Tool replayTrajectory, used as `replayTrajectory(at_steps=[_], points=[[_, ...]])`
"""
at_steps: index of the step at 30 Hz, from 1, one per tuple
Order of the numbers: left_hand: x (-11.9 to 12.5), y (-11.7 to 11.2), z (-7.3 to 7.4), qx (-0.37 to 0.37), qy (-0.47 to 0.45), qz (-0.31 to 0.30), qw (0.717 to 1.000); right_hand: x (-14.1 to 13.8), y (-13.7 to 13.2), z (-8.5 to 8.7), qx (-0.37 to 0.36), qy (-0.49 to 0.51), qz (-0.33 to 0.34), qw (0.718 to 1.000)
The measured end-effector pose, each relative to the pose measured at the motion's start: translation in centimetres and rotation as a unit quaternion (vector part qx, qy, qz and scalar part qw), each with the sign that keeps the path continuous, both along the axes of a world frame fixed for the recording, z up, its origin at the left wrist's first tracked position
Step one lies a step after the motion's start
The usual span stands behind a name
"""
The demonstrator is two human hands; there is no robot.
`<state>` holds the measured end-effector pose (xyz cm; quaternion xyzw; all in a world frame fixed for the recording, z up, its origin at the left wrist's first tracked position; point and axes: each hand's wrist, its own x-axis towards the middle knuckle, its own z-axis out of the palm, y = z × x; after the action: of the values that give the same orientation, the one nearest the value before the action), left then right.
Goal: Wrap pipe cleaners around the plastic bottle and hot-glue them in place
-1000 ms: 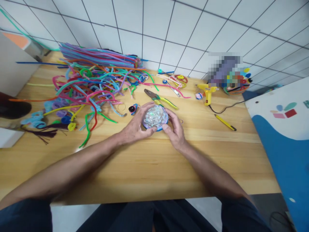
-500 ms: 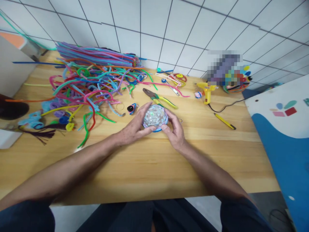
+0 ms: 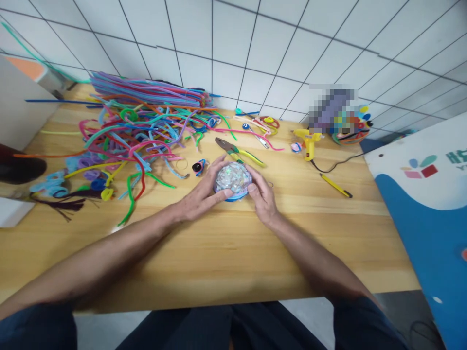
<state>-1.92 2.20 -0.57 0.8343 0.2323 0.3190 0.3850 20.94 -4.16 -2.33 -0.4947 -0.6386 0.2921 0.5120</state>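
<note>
A clear faceted dome on a blue base (image 3: 232,179) sits on the wooden table (image 3: 226,243) near its middle. My left hand (image 3: 199,192) cups the dome's left side, thumb at the front rim and fingers round the back. Against the dome's right side lies my right hand (image 3: 261,194), its fingers curled on the rim. Both hands grip the dome, which rests on the table.
A big heap of coloured pipe cleaners (image 3: 138,126) covers the back left. Green-handled pliers (image 3: 239,152) lie just behind the dome. A yellow glue gun (image 3: 308,141) with its cord, a yellow cutter (image 3: 335,185) and a blue-and-white board (image 3: 426,204) are at the right.
Both hands stayed on the dome. My right fingers have closed in tighter on its rim, and the view has shifted slightly.
</note>
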Motion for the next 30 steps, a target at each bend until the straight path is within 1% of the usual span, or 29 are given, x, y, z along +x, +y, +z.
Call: replayTrajectory(at_steps=[3, 5, 9, 13, 17, 20, 23, 26, 28, 30], points=[[0.0, -0.8, -0.3, 0.043, 0.014, 0.051, 0.998, -0.1, -0.1, -0.3, -0.007, 0.029, -0.006, 1.000], [0.1, -1.2, -0.6, 0.052, 0.016, 0.059, 0.997, -0.2, -0.2, -0.3, 0.007, 0.043, -0.008, 0.999], [0.1, -1.0, -0.9, 0.047, 0.024, 0.025, 0.998, -0.6, -0.4, -0.2, 0.002, 0.074, 0.006, 0.997], [-0.2, -0.1, -1.2, 0.047, 0.024, -0.002, 0.999, -0.9, -0.5, -0.2, -0.017, 0.096, -0.001, 0.995], [-0.3, 0.7, -1.4, 0.062, 0.013, -0.019, 0.998, -0.9, -0.5, -0.1, -0.013, 0.118, -0.008, 0.993], [-0.4, 0.9, -1.1, 0.071, 0.003, 0.012, 0.997, -0.6, -0.4, -0.2, -0.001, 0.102, -0.053, 0.993], [-0.4, 0.3, -0.2, 0.027, 0.001, 0.047, 0.999, -0.3, -0.3, -0.5, 0.004, 0.068, -0.087, 0.994], [0.0, -0.4, 0.3, -0.016, -0.012, 0.071, 0.997, -0.4, -0.3, -0.5, 0.007, 0.038, -0.089, 0.995], [0.5, -0.7, 0.2, -0.007, -0.022, 0.086, 0.996, -0.4, -0.3, -0.3, 0.013, 0.019, -0.093, 0.995], [0.9, -0.5, -0.1, 0.016, -0.030, 0.084, 0.996, -0.5, -0.2, -0.1, 0.008, 0.003, -0.082, 0.997]])
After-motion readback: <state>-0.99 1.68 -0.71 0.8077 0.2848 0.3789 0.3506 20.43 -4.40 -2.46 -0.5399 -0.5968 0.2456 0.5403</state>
